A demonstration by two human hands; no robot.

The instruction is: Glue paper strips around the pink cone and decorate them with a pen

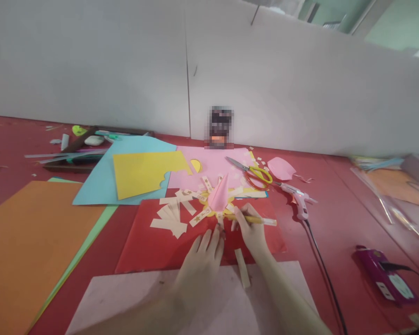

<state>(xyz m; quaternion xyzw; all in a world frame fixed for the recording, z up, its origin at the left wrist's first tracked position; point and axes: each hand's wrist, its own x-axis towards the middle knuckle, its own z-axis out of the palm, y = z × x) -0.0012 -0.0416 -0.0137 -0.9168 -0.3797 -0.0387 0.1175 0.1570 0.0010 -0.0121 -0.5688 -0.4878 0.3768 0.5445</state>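
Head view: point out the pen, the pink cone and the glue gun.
Pen (257, 219): head view, on the yellowish barrel.
Pink cone (218, 198): head view, on the middle of its side.
Glue gun (300, 201): head view, on its pink body.

This is a paper-craft workspace, laid out on a red tabletop (342, 223) against a pale partition (108, 70). Just beyond the fingers (206, 239), a pink paper cone (219, 197) stands among cut strips (167, 224); farther ahead lie scissors (245, 168) and scattered paper scraps (259, 158). Right of the fingers rests a glue gun (302, 205), with a purple power socket (372, 266) farther right; left of them spread orange (38, 232) and blue sheets (97, 186). Whether it belongs to a home, school or workshop cannot be told
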